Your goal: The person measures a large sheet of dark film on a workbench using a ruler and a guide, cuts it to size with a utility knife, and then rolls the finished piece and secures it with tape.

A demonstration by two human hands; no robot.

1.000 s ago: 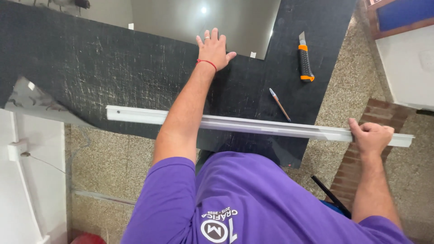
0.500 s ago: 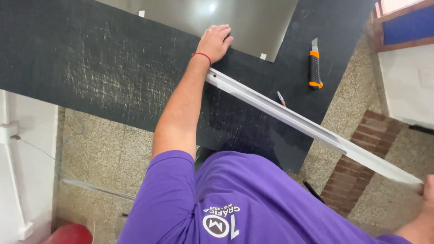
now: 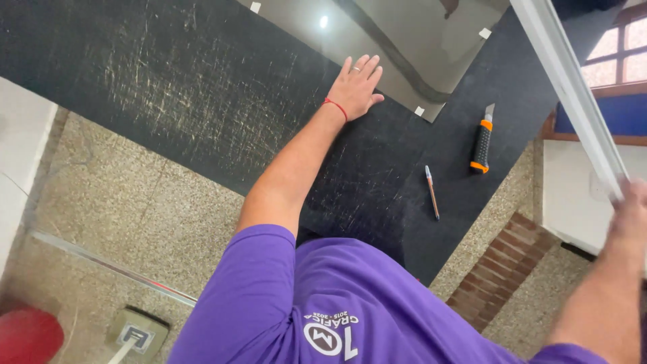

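Note:
My left hand [image 3: 357,84] lies flat, palm down, on the scratched black cutting mat [image 3: 168,87]. Its fingertips rest at the edge of a shiny grey reflective sheet [image 3: 404,40] with small white tabs at its corners. A red band circles that wrist. My right hand [image 3: 630,209], blurred at the right edge, grips the lower end of a long white rail [image 3: 573,87]. The rail slants up to the top of the view, lifted off the mat. An orange and black utility knife [image 3: 481,145] and a thin pen [image 3: 432,192] lie on the mat to the right of my left hand.
My purple shirt fills the bottom centre. Speckled stone floor [image 3: 135,202] lies below the mat, with a thin metal strip [image 3: 114,269], a floor socket [image 3: 135,334] and a red object [image 3: 27,334] at bottom left. Brick edging [image 3: 499,283] and a white wall stand at the right.
The white rail lay across the mat and has swung up to the right in my right hand. My left hand has come off its end and rests flat by the sheet.

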